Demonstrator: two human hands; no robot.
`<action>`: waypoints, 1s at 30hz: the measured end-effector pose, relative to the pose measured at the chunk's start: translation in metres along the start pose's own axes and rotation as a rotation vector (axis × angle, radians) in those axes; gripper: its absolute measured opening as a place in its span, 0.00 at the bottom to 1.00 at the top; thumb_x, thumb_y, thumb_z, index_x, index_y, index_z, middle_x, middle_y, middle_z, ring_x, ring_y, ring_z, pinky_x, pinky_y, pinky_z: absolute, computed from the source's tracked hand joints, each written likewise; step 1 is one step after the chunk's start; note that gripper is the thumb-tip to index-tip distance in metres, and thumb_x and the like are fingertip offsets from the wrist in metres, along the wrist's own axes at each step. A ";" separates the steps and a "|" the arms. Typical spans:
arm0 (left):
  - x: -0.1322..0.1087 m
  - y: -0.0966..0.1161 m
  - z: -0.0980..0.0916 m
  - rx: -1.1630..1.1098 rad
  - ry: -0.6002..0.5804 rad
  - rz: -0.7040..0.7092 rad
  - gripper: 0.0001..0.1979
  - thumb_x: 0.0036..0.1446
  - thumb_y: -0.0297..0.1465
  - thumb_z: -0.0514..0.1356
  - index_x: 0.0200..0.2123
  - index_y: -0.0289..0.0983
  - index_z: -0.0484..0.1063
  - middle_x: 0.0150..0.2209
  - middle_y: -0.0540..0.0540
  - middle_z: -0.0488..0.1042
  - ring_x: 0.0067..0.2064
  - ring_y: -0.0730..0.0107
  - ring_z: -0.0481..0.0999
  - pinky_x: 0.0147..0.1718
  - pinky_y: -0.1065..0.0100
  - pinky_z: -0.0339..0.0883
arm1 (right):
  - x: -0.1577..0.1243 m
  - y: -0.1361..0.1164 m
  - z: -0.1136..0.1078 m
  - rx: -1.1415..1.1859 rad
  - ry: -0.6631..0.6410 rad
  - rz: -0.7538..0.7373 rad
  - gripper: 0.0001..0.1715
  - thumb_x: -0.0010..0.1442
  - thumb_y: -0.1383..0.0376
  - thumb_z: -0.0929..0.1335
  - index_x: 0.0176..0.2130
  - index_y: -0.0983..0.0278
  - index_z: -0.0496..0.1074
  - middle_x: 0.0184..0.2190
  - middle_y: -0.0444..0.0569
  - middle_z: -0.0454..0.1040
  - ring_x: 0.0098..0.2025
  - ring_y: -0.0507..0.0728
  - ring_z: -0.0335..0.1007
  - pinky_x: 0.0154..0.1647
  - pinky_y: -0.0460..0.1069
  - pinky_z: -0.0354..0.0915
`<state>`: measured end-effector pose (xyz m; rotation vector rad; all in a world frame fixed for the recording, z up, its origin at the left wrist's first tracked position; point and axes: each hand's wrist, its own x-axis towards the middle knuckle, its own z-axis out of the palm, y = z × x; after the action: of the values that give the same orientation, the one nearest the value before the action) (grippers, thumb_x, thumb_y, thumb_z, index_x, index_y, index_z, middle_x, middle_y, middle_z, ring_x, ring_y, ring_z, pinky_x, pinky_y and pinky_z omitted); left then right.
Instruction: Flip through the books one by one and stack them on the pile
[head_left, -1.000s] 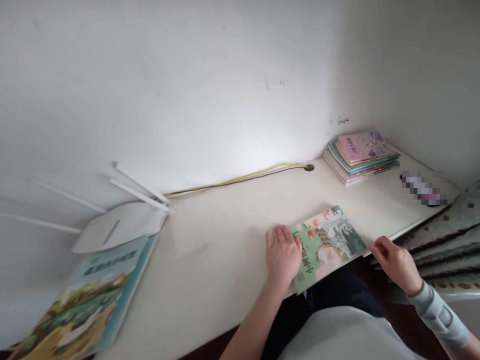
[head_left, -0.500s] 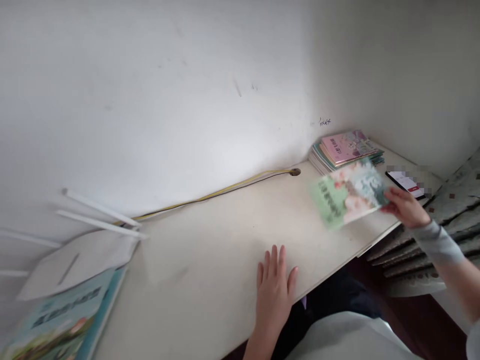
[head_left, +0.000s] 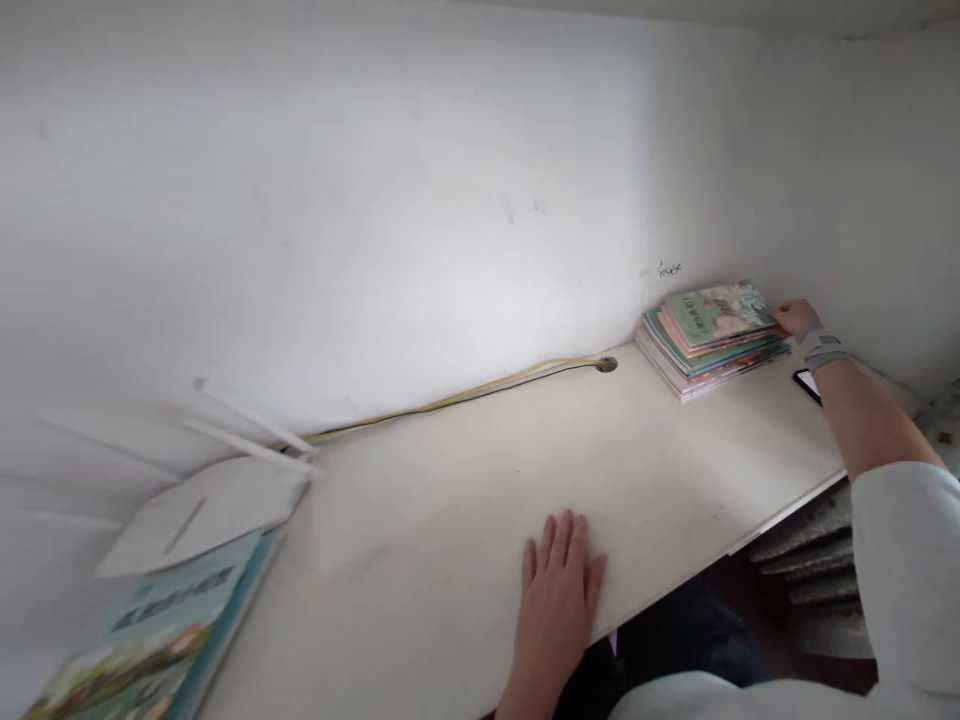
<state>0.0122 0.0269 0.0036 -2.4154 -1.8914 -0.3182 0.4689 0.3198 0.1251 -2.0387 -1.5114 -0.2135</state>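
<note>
On top of a stack of books (head_left: pixel 701 377) in the far right corner lies a thin green and pink book (head_left: pixel 720 310). My right hand (head_left: pixel 796 316) has its fingers closed on that book's right edge, and a grey band circles the wrist. My left hand (head_left: pixel 556 590) rests flat on the desk (head_left: pixel 450 510) near its front edge, fingers spread, with nothing in it.
A white router (head_left: pixel 195 515) with antennas stands at the left against the wall, behind a blue book (head_left: pixel 161 640). Yellow and black cables (head_left: pixel 450 402) run along the wall to a hole (head_left: pixel 606 365). A phone (head_left: pixel 808 385) lies partly hidden under my right forearm.
My right hand has carried the green and pink book from above the desk back onto the stack, covering the pink book there. My left hand stays flat; the view has shifted slightly.
</note>
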 end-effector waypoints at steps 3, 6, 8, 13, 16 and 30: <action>0.002 0.001 -0.002 -0.020 -0.013 -0.010 0.25 0.63 0.39 0.45 0.59 0.35 0.61 0.61 0.38 0.61 0.63 0.51 0.57 0.58 0.46 0.54 | -0.001 0.000 0.005 -0.058 -0.090 0.037 0.32 0.66 0.57 0.53 0.45 0.82 0.70 0.47 0.65 0.67 0.50 0.59 0.65 0.43 0.54 0.59; 0.002 0.005 -0.006 -0.057 -0.034 -0.016 0.25 0.63 0.39 0.46 0.59 0.34 0.62 0.61 0.36 0.61 0.63 0.49 0.56 0.58 0.44 0.53 | -0.014 -0.012 0.004 -0.085 -0.039 -0.002 0.33 0.62 0.56 0.59 0.50 0.86 0.66 0.52 0.77 0.60 0.57 0.67 0.54 0.44 0.60 0.53; 0.000 0.008 -0.008 -0.102 -0.052 -0.017 0.25 0.63 0.39 0.47 0.59 0.34 0.61 0.61 0.36 0.60 0.63 0.49 0.56 0.58 0.43 0.52 | -0.030 -0.030 0.008 -0.079 0.026 -0.101 0.32 0.62 0.59 0.60 0.55 0.83 0.62 0.56 0.78 0.55 0.60 0.67 0.48 0.48 0.61 0.50; 0.006 -0.011 -0.020 -0.306 -0.014 -0.013 0.20 0.62 0.36 0.49 0.56 0.39 0.64 0.58 0.41 0.66 0.59 0.61 0.64 0.58 0.52 0.57 | -0.122 -0.101 0.047 -0.008 -0.018 -0.568 0.27 0.62 0.58 0.62 0.56 0.68 0.64 0.59 0.63 0.59 0.61 0.61 0.50 0.56 0.55 0.50; 0.026 -0.054 -0.035 -0.252 0.032 -0.085 0.20 0.62 0.35 0.49 0.55 0.37 0.65 0.59 0.39 0.64 0.59 0.61 0.64 0.58 0.56 0.57 | -0.192 -0.144 0.075 -0.031 -0.271 -0.846 0.31 0.62 0.54 0.60 0.59 0.68 0.61 0.63 0.63 0.54 0.65 0.64 0.45 0.60 0.60 0.48; 0.031 -0.135 -0.044 0.066 -0.145 -0.382 0.18 0.63 0.28 0.45 0.52 0.30 0.65 0.54 0.31 0.67 0.56 0.55 0.67 0.49 0.60 0.62 | -0.242 -0.168 0.104 0.015 -0.368 -0.888 0.29 0.64 0.53 0.55 0.57 0.64 0.64 0.60 0.58 0.61 0.61 0.63 0.56 0.59 0.61 0.53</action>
<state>-0.1171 0.0824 0.0419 -2.0746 -2.3832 -0.0945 0.2104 0.2081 -0.0100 -1.3020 -2.5632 -0.1642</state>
